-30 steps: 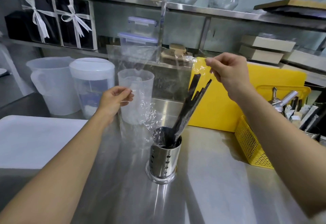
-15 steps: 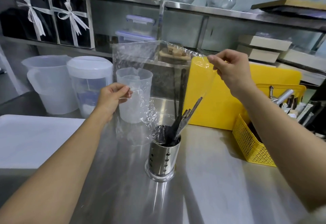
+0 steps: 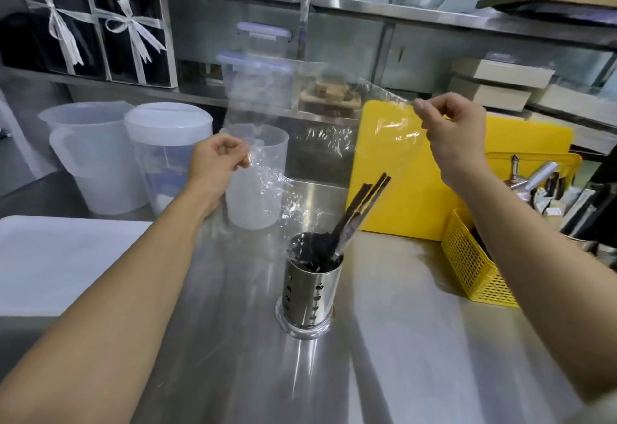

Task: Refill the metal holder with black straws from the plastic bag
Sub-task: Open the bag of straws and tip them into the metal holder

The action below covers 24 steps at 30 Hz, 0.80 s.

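A perforated metal holder (image 3: 309,293) stands on the steel counter (image 3: 400,357) in the middle. Black straws (image 3: 354,210) stick out of it and lean to the right. Above the holder hangs a clear plastic bag (image 3: 320,130), stretched between both hands with its lower end at the holder's mouth. My left hand (image 3: 217,163) pinches the bag's left edge. My right hand (image 3: 454,130) pinches its upper right corner, higher up. The bag looks see-through, with only the straw tops inside its lower part.
Three translucent plastic jugs (image 3: 167,156) stand behind on the left. A white board (image 3: 60,256) lies at the left. A yellow cutting board (image 3: 417,190) leans at the back right, beside a yellow basket (image 3: 474,263) with utensils. Shelves with boxes run behind.
The straws have slid down out of the bag into the holder. My right hand has lifted the bag's corner and moved right; the bag now hangs almost without straws.
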### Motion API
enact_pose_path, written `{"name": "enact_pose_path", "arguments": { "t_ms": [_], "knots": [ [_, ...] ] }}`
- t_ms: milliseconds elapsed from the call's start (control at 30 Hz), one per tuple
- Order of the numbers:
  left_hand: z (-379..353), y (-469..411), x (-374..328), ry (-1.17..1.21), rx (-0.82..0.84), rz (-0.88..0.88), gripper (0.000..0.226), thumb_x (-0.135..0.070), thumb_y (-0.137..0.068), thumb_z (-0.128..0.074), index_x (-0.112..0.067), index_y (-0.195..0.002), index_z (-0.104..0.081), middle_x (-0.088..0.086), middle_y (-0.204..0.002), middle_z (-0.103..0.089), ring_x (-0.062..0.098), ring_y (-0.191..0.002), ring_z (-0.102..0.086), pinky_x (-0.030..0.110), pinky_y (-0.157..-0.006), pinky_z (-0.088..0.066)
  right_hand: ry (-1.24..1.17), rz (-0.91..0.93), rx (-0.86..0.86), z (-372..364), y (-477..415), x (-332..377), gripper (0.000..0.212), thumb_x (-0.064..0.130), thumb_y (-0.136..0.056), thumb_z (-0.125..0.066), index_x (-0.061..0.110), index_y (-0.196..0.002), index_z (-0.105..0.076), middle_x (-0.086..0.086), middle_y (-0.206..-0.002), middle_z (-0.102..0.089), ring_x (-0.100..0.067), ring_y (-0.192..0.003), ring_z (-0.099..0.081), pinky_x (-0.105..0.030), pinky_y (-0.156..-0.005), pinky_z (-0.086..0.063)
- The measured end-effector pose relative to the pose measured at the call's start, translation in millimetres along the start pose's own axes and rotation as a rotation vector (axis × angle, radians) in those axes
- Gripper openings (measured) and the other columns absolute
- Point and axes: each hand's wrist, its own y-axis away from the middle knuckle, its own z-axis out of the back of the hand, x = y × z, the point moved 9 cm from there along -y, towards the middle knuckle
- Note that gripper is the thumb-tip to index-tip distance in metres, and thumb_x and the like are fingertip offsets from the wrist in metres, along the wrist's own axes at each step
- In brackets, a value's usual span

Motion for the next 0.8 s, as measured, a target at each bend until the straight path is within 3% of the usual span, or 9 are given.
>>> {"name": "enact_pose_path", "arguments": {
  "t_ms": [67,200,300,367,433,533,633,800],
  "knots": [
    [-3,0,3,-0.01,0.002,0.0,0.021,-0.002,-0.084,-0.061,-0.017,-0.069,-0.059,0.004,-0.065,-0.061,0.001,-0.05,-0.057,0.018,-0.062,-0.045,0.006,0.023,0.01,-1,-2,4,0.023,0.027,-0.086,-0.062,0.026,-0.064,-0.054,0.006,-0.062,-0.052,-0.007,-0.059,-0.045,-0.029,-0.06,-0.041],
    [-4,-2,9,-0.001,0.007,0.039,0.019,-0.006,-0.085,-0.061,-0.018,-0.07,-0.06,-0.007,-0.049,-0.065,0.006,-0.054,-0.058,0.021,-0.061,-0.043,-0.027,0.053,-0.024,0,-8,16,0.022,0.028,-0.085,-0.063,0.024,-0.065,-0.055,0.007,-0.062,-0.052,-0.004,-0.057,-0.046,-0.027,-0.059,-0.041],
    [-2,-4,5,0.023,-0.012,0.041,0.018,-0.007,-0.084,-0.062,-0.018,-0.07,-0.062,-0.006,-0.053,-0.066,0.006,-0.055,-0.059,0.026,-0.068,-0.046,-0.03,0.081,-0.025,-2,-14,26,0.021,0.026,-0.085,-0.063,0.018,-0.067,-0.058,0.008,-0.06,-0.052,-0.001,-0.056,-0.044,-0.022,-0.057,-0.04],
    [3,-7,1,0.006,-0.041,0.019,0.02,-0.008,-0.085,-0.062,-0.02,-0.069,-0.062,-0.002,-0.059,-0.064,0.009,-0.059,-0.059,0.031,-0.072,-0.046,-0.025,0.085,0.001,-6,-18,32,0.025,0.026,-0.085,-0.064,0.024,-0.062,-0.054,0.008,-0.059,-0.051,-0.001,-0.055,-0.043,-0.02,-0.055,-0.039],
    [4,-10,-2,0.027,-0.04,0.011,0.019,-0.008,-0.084,-0.062,-0.019,-0.068,-0.062,-0.006,-0.053,-0.064,0.006,-0.054,-0.058,0.034,-0.074,-0.046,-0.005,0.093,0.016,-10,-21,36,0.027,0.026,-0.085,-0.064,0.025,-0.06,-0.052,0.008,-0.059,-0.049,0.0,-0.054,-0.042,-0.02,-0.054,-0.037],
    [6,-12,-1,0.047,-0.05,0.01,0.019,-0.005,-0.083,-0.063,-0.016,-0.067,-0.061,-0.006,-0.051,-0.063,0.008,-0.052,-0.056,0.037,-0.078,-0.048,0.031,0.09,0.093,-20,-20,34,0.026,0.025,-0.084,-0.065,0.006,-0.068,-0.059,0.001,-0.06,-0.051,-0.007,-0.056,-0.042,-0.026,-0.054,-0.037],
    [5,-15,-4,0.001,-0.029,0.002,0.023,-0.004,-0.084,-0.061,-0.017,-0.065,-0.059,-0.003,-0.054,-0.062,0.011,-0.055,-0.056,0.034,-0.077,-0.048,0.033,0.108,0.06,-19,-16,29,0.024,0.023,-0.084,-0.065,0.003,-0.073,-0.06,0.003,-0.059,-0.048,-0.009,-0.059,-0.04,-0.03,-0.058,-0.036],
    [-2,-14,-9,-0.085,0.001,-0.016,0.023,-0.006,-0.086,-0.06,-0.017,-0.066,-0.055,0.003,-0.059,-0.058,-0.001,-0.046,-0.055,0.021,-0.065,-0.045,0.036,0.082,-0.02,-10,-15,17,0.022,0.025,-0.085,-0.064,0.01,-0.069,-0.057,0.004,-0.061,-0.049,-0.005,-0.058,-0.042,-0.026,-0.059,-0.036]
  ]
}}
